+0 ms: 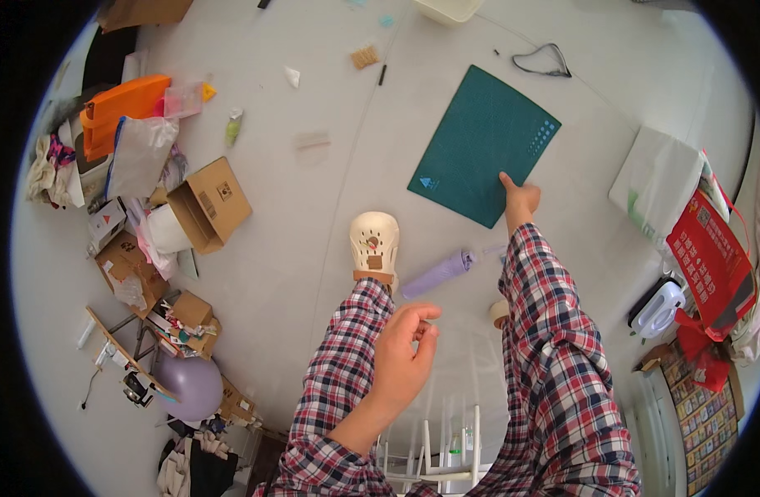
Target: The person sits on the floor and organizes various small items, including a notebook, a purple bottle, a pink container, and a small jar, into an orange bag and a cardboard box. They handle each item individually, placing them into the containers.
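My right hand (521,201) reaches forward and grips the near right edge of a dark green cutting mat (484,141), thumb on top; its other fingers are hidden under the mat. The mat has pale printed marks at two corners. Closer to me, my left hand (403,352) hovers above the floor by my left knee, fingers loosely curled toward the thumb, with nothing seen in it. Between my feet lies a lavender, bottle-shaped object (438,273). My left foot wears a cream clog (374,244), left of the mat's near corner.
An open cardboard box (210,205), an orange bag (123,112) and a purple balloon (189,388) stand among clutter on the left. A red bag (711,265) and a white package (658,174) are on the right. A black strap loop (543,62) lies beyond the mat.
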`<action>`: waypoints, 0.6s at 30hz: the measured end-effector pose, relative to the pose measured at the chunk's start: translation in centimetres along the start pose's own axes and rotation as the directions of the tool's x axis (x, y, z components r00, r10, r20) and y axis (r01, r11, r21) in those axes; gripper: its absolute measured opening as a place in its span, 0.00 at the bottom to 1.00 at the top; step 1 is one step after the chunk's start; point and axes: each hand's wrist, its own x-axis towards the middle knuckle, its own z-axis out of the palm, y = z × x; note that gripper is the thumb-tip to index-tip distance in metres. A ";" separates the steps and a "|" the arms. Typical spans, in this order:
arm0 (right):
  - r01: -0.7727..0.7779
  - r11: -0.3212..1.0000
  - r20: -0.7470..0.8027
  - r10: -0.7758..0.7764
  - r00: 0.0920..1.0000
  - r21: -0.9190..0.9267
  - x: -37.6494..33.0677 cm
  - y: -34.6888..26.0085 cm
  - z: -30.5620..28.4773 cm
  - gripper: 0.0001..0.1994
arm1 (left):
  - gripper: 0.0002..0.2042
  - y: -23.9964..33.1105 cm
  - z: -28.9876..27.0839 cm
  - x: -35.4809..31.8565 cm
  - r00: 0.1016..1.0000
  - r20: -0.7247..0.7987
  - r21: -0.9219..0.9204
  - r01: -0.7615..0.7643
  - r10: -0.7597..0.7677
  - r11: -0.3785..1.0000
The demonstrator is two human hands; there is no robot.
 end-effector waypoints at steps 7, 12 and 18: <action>0.014 0.993 0.066 -0.022 0.998 0.118 2.1 2.6 0.8 0.26 | 0.09 0.9 -0.6 0.0 1.000 -0.010 0.001 -0.013 0.013 1.000; -0.089 0.773 0.389 -0.213 0.896 0.628 -4.3 2.4 -2.7 0.11 | 0.09 0.2 -0.6 -0.6 0.994 -0.088 0.024 -0.058 0.060 0.998; 0.153 0.760 0.489 -0.544 0.682 0.632 -12.7 -1.6 -14.8 0.10 | 0.16 -0.5 -2.7 -0.3 0.883 -0.366 0.312 -0.181 0.294 0.933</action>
